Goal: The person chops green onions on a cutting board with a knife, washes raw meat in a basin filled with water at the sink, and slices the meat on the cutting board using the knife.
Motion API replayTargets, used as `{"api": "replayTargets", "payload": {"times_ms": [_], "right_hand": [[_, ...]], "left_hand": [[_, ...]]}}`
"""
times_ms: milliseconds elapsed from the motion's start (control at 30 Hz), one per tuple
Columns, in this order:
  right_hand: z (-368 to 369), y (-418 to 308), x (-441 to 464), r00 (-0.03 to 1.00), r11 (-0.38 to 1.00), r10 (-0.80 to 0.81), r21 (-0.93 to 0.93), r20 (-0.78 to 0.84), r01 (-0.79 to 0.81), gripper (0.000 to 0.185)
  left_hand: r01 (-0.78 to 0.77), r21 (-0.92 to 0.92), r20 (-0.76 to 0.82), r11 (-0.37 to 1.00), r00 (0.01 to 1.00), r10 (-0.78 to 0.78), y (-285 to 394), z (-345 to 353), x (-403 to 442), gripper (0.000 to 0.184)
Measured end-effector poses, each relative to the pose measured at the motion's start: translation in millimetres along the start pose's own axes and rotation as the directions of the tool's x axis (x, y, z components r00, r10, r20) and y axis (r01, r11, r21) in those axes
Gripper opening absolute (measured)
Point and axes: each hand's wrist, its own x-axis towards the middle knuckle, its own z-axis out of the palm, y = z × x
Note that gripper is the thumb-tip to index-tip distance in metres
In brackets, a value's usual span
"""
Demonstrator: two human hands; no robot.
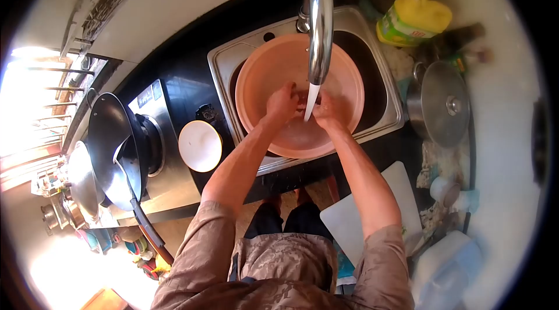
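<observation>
A large pink plastic basin [250,86] sits in the metal sink [381,106]. Water streams from the chrome faucet [319,25] into it, falling between my hands. My left hand [283,101] is inside the basin with its fingers curled inward. Facing it, my right hand [327,111] also has bent fingers, close beside the stream. A small dark reddish thing [302,98] shows between the fingertips of both hands; its kind cannot be made out. Water appears to cover the basin's bottom.
Left of the sink are a white bowl [200,146] and a black wok [110,135] with a spatula [137,205] on the stove. To the right stand a lidded pot [445,104], a yellow detergent jug [413,16] and a white cutting board [343,220].
</observation>
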Motion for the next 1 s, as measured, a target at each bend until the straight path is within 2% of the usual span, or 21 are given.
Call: {"api": "replayTargets", "payload": {"times_ms": [33,67,133,200,300,333,400,433,467,567,600,633,700,733,767,800,833,867,933,967,1000], "right_hand": [[-8.7,-17.2,-6.6,0.989,0.971,-0.088,-0.231,-0.115,0.059,0.027],[-12.4,-35.1,-13.6,0.959,0.887,-0.198,-0.454,-0.205,0.086,0.032],[8.6,-20.1,-18.1,0.958,0.880,-0.228,-0.457,-0.174,0.126,0.033],[40.3,11.8,-18.6,0.951,0.856,-0.289,-0.474,-0.107,0.206,0.035],[53.5,10.7,-14.4,0.931,0.817,-0.362,-0.496,-0.045,0.294,0.036],[42.9,-10.1,-22.1,0.984,0.908,-0.179,-0.384,0.011,0.169,0.034],[15.9,-52.9,-31.0,0.996,0.959,-0.006,-0.281,0.084,0.029,0.033],[1.7,-70.7,-35.3,0.959,0.969,0.194,-0.195,0.209,-0.154,0.026],[-6.1,-82.0,-43.7,0.858,0.926,0.377,-0.134,0.349,-0.353,0.021],[-16.5,-102.5,-50.8,0.795,0.862,0.506,-0.225,0.334,-0.454,0.022],[-15.6,-98.8,-50.3,0.788,0.857,0.514,-0.232,0.339,-0.460,0.022],[-17.1,-92.7,-47.4,0.824,0.878,0.473,-0.245,0.311,-0.411,0.022],[-24.8,-76.9,-33.2,0.858,0.895,0.429,-0.261,0.283,-0.361,0.022],[-29.0,-67.0,-27.1,0.928,0.887,0.277,-0.439,0.251,-0.146,0.024],[-29.8,-56.7,-24.8,0.962,0.799,0.109,-0.598,0.250,0.065,0.027],[-31.0,-60.7,-27.1,0.982,0.831,-0.023,-0.542,0.189,0.124,0.023],[-37.6,-75.0,-26.2,0.982,0.831,-0.025,-0.542,0.189,0.125,0.023],[-45.4,-89.7,-24.1,0.992,0.823,0.020,-0.566,0.122,0.053,0.022],[-44.6,-82.5,-12.9,0.996,0.811,0.068,-0.585,0.058,-0.021,0.021],[-35.9,-62.7,-4.5,0.995,0.812,-0.076,-0.583,-0.065,0.024,0.021],[-30.3,-49.6,-1.1,0.958,0.807,-0.216,-0.586,-0.189,0.066,0.020]], "left_hand": [[-0.143,0.064,0.008,0.988,0.990,0.142,-2.0,-2.9,1.3,0.046],[-0.146,0.070,0.005,0.987,0.989,0.146,-4.0,-5.4,2.1,0.046],[0.112,0.183,-0.091,0.977,0.991,-0.097,12.1,-20.0,-15.9,0.050],[0.145,0.205,-0.075,0.968,0.988,-0.133,1.1,-13.5,-25.4,0.051],[0.177,0.185,-0.024,0.967,0.984,-0.176,-8.8,-6.0,-23.5,0.052],[0.186,0.148,0.026,0.971,0.981,-0.192,-12.7,-1.4,-23.6,0.053],[0.145,0.076,-0.006,0.987,0.989,-0.145,-31.8,7.7,-13.9,0.046],[0.110,0.008,-0.039,0.994,0.993,-0.110,-42.3,12.3,-10.0,0.040],[0.120,0.006,-0.034,0.993,0.992,-0.119,-50.8,18.4,-8.8,0.040],[0.056,-0.140,0.070,0.989,0.996,-0.047,-43.1,23.9,7.4,0.032],[0.185,-0.196,0.080,0.963,0.982,-0.173,-24.3,13.6,0.3,0.032],[0.308,-0.247,0.098,0.919,0.951,-0.293,-12.1,6.6,-5.5,0.034],[0.286,-0.208,0.095,0.935,0.958,-0.272,-10.6,2.9,-6.4,0.035],[0.263,-0.166,0.091,0.950,0.964,-0.251,-12.6,2.2,-9.8,0.037],[0.269,-0.162,0.097,0.949,0.962,-0.256,-13.9,2.0,-13.9,0.037],[0.134,0.020,-0.009,0.991,0.991,-0.134,-13.7,1.3,-14.9,0.036],[0.010,0.213,-0.092,0.977,0.996,0.010,-10.9,-1.8,-15.4,0.037],[0.014,0.214,-0.090,0.977,0.996,0.005,-9.2,-6.9,-13.8,0.037],[0.195,0.276,-0.030,0.941,0.981,-0.194,-3.7,-18.5,-3.9,0.037],[0.197,0.279,-0.029,0.940,0.980,-0.197,-3.7,-18.3,-2.1,0.037],[0.097,0.141,-0.060,0.985,0.994,-0.089,-10.9,-12.5,1.1,0.039]]}}
